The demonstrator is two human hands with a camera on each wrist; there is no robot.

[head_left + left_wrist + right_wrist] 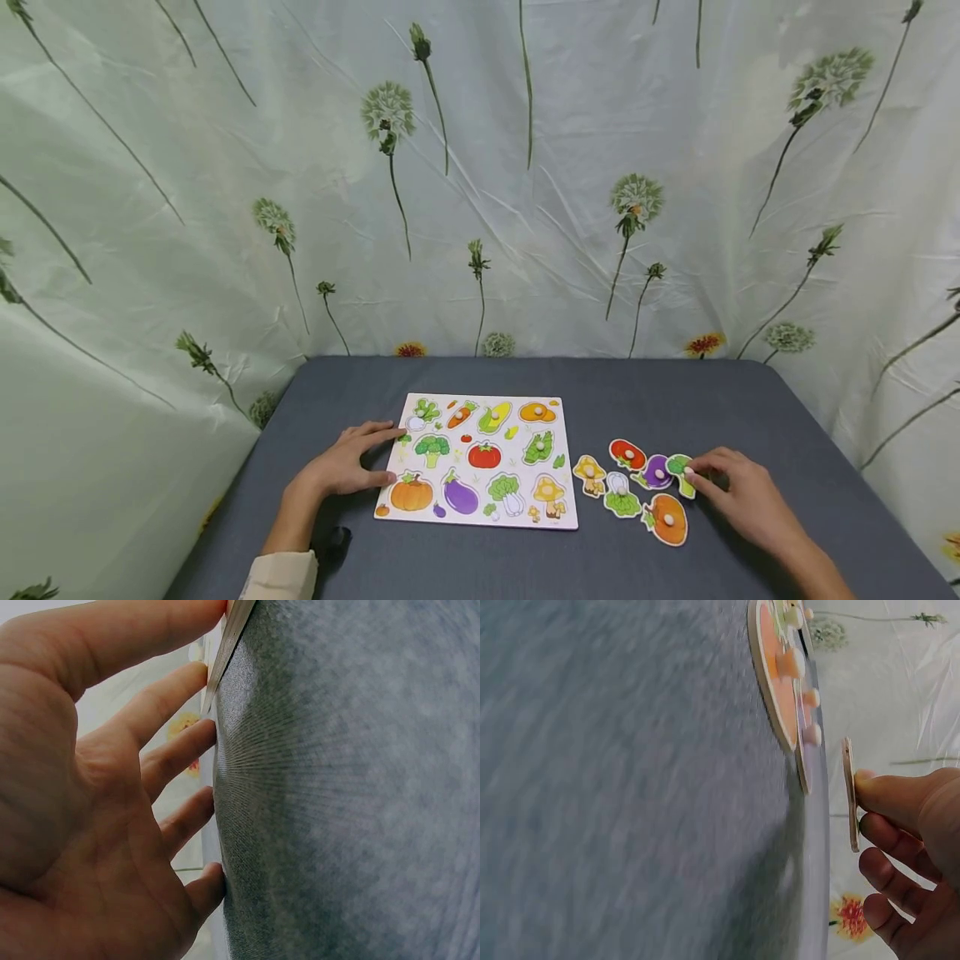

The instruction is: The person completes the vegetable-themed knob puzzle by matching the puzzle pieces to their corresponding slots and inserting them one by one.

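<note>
My left hand (347, 460) rests at the left edge of a white vegetable puzzle board (515, 477), its thumb and fingertips touching the rim. In the left wrist view the fingers (176, 697) are spread and fairly straight. My right hand (742, 493) pinches a broccoli puzzle piece (686, 482) by its knob. The right wrist view shows that piece (850, 793) edge-on, lifted off the table. Beside it lie an eggplant piece (654, 473), a tomato piece (627, 454), a pumpkin piece (667, 521), a cabbage piece (621, 500) and a mushroom piece (589, 477).
A grey cloth covers the table (465, 567). Near the left forearm lies a small black object (337, 543), its kind unclear. Behind the table hangs a pale curtain (480, 208) printed with dandelions.
</note>
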